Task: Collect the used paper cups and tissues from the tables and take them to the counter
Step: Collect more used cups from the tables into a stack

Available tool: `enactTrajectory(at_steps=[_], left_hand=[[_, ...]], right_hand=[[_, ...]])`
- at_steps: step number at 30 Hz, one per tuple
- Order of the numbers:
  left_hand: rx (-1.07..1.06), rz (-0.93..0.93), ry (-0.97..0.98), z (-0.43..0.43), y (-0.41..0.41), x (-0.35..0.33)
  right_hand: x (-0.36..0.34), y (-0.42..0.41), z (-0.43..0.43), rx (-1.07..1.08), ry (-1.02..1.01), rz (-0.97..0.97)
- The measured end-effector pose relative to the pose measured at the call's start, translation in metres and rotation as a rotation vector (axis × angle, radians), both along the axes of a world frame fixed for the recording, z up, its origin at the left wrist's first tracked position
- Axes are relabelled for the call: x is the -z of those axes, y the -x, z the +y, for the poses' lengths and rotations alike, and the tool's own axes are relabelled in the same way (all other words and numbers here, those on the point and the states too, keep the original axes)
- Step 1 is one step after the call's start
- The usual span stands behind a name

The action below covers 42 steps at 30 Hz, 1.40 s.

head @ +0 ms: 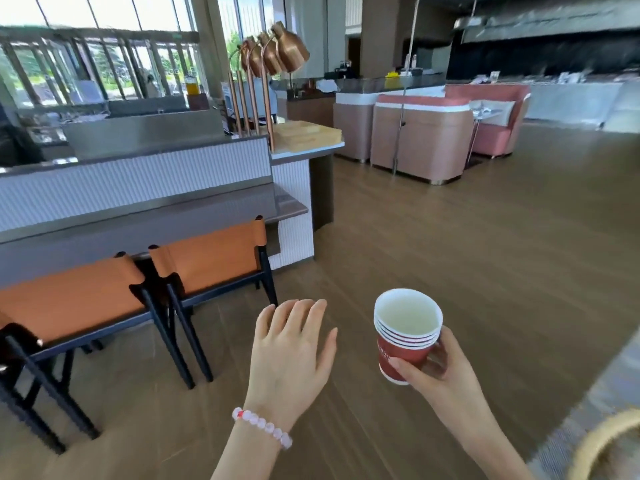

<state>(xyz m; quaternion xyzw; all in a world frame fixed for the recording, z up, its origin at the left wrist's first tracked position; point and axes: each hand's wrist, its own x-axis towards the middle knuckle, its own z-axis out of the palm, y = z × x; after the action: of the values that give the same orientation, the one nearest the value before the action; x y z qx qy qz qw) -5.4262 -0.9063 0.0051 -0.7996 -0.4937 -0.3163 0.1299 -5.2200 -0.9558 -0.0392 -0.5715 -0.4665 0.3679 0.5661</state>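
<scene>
— Wood floor (450,254), open aisle, mid-room. Right hand (440,372) carries the cup stack (405,336): several red paper cups nested, mouth up, held out front over the floor. Not on any surface.
— Grip?
— Fingers (403,367) are wrapped round the bottom cup's wall, thumb on the near side. Only that cup is gripped; the rest ride inside it. Left hand (291,348) holds nothing, fingers spread and relaxed, beaded bracelet (263,427) on the wrist.
— Tissues?
— None that I can see. Top cup looks pale inside; can't tell whether any liquid is left.
— Where to?
— Nearest tabletop (173,211) is on the left, behind two orange chairs (207,261), with copper lamps (273,53) at its far end. Can't tell if that's the drop point.
— Advice for the carry?
— Hold the stack upright and assume dregs. Don't squeeze hard; a paper wall buckles. I'd bring the free hand under the base or onto the rim, since nested cups can slip apart. Pass wide of the chair legs, which splay into the aisle. Set down base first, flat, back from the edge, then let go.
</scene>
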Motion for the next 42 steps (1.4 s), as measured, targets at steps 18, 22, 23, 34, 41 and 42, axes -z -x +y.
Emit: enactTrajectory(at_steps=[18, 22, 23, 34, 41, 42], left_hand=[[0.324, 0.040, 0.112, 0.319, -0.181, 0.029], [0.398, 0.061, 0.101, 0.387, -0.246, 0.023], [0.422, 0.061, 0.101, 0.401, -0.262, 0.024], [0.740, 0.048, 0.085, 0.544, -0.460, 0.042], [0.974, 0.049, 0.046, 0.641, -0.608, 0.029], [1.009, 0.046, 0.042, 0.651, -0.630, 0.025]], right_hand=[[0.013, -0.163, 0.270, 0.312, -0.001, -0.024], [0.009, -0.219, 0.321, 0.376, 0.000, -0.031], [0.008, -0.232, 0.330, 0.395, 0.006, -0.032], [0.020, -0.385, 0.415, 0.732, 0.042, -0.099], [0.012, -0.491, 0.488, 0.959, 0.050, -0.081], [0.010, -0.506, 0.496, 0.989, 0.050, -0.080]])
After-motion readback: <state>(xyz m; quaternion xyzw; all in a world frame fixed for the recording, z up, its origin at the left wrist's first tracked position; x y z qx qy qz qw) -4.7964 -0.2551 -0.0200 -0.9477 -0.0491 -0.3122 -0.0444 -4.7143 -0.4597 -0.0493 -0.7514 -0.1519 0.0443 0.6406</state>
